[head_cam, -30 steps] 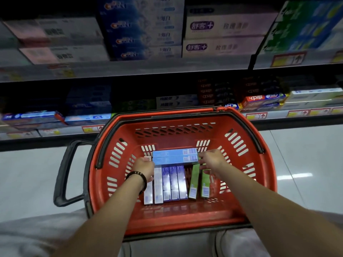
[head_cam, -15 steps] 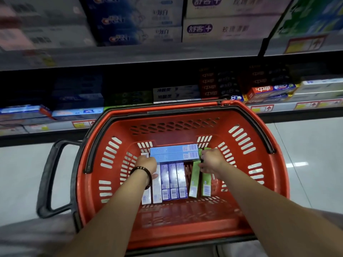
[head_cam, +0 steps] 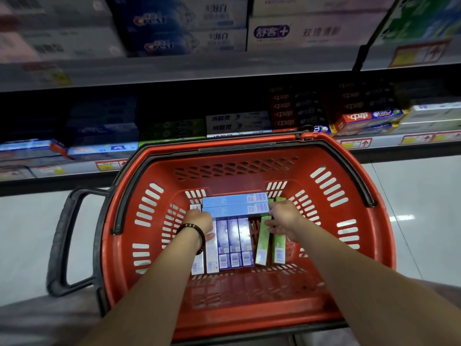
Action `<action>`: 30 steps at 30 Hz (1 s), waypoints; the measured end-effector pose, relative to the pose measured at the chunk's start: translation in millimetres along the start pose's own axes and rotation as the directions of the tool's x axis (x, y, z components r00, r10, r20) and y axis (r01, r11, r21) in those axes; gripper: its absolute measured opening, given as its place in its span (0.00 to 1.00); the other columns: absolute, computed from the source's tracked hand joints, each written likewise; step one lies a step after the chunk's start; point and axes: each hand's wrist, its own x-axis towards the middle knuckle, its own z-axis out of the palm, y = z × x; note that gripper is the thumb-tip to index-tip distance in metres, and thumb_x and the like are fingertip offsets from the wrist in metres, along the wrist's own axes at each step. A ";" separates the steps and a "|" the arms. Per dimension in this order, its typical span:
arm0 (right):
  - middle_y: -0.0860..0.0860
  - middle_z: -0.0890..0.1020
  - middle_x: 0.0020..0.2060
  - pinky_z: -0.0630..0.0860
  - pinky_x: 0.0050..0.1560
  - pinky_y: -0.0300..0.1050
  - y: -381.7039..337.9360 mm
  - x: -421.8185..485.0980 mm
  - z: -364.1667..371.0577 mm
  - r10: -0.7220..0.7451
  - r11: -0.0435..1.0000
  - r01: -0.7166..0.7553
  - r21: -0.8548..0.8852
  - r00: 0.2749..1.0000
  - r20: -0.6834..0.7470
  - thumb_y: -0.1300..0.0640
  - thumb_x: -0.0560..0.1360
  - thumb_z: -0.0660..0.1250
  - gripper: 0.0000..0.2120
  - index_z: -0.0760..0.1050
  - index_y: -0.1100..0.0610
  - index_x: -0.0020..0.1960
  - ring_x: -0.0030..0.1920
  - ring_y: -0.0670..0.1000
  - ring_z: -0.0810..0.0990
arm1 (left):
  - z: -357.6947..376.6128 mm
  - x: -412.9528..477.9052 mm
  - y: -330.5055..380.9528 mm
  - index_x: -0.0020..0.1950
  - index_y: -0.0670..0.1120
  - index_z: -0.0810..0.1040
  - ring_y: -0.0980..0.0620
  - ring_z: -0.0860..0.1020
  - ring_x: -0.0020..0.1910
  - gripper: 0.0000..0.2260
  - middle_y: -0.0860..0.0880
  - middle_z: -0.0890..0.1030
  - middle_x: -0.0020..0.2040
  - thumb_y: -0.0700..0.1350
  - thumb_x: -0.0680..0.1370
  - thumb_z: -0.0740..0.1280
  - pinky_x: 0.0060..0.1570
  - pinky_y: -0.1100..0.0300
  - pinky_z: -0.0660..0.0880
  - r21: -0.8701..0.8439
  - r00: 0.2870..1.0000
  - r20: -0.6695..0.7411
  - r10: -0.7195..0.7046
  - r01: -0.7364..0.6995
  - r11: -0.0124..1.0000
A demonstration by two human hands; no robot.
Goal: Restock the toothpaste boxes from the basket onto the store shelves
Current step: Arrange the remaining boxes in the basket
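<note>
Near edge: both forearms reach in over the near wall of the red basket [head_cam: 249, 318]; a dark bead bracelet [head_cam: 192, 227] sits on the left wrist. Left hand [head_cam: 199, 219] is curled round the left end of the two pale blue boxes [head_cam: 232, 206], knuckles up, thumb lying low on a white box [head_cam: 212, 253]. Right hand [head_cam: 284, 217] is curled over the right end of the same pair, thumb spread toward the near side over a green box [head_cam: 263, 240]. The pale blue boxes lie crosswise, side by side, on the far ends of the other boxes in the basket bottom. These run near to far: white ones at left, three dark blue boxes [head_cam: 233, 243] in the middle, green ones at right. Against half a second ago the hands keep the same ends and the pair has not risen or shifted; the other boxes are unchanged. Against one second ago the basket fills more of the view and the shelves sit higher in it. The black handle [head_cam: 62, 240] sticks out at the left over the pale floor [head_cam: 424, 196]. Beyond the far rim, the lower shelf [head_cam: 361, 152] carries red boxes [head_cam: 359, 118] at right. Farthest, the upper shelf [head_cam: 199, 68] holds blurred stacked boxes.
</note>
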 end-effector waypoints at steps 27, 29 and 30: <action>0.57 0.84 0.46 0.82 0.53 0.52 -19.8 -28.5 -27.1 -0.024 0.998 0.022 -0.050 0.999 -0.031 0.75 0.77 0.67 0.14 0.80 0.58 0.53 0.47 0.55 0.81 | -22.5 -38.6 12.3 0.77 0.41 0.69 0.47 0.83 0.50 0.26 0.41 0.79 0.57 0.26 0.81 0.58 0.53 0.54 0.81 -0.015 0.991 0.136 -0.012 0.015 1.000; 0.57 0.85 0.47 0.83 0.56 0.53 -21.9 -33.3 -31.6 -0.033 0.998 0.030 -0.059 0.999 -0.041 0.75 0.76 0.69 0.14 0.80 0.59 0.55 0.47 0.54 0.82 | -25.8 -45.2 12.6 0.76 0.41 0.70 0.48 0.79 0.48 0.26 0.44 0.77 0.47 0.25 0.80 0.59 0.45 0.57 0.80 -0.005 0.989 0.149 0.005 -0.004 1.000; 0.57 0.85 0.48 0.83 0.57 0.54 -22.9 -35.9 -32.9 -0.039 0.997 0.036 -0.063 0.998 -0.044 0.75 0.76 0.70 0.15 0.80 0.59 0.56 0.47 0.54 0.83 | -26.8 -47.1 13.1 0.74 0.41 0.72 0.48 0.78 0.45 0.24 0.44 0.77 0.45 0.26 0.80 0.60 0.41 0.58 0.80 0.000 0.989 0.147 0.011 -0.011 1.000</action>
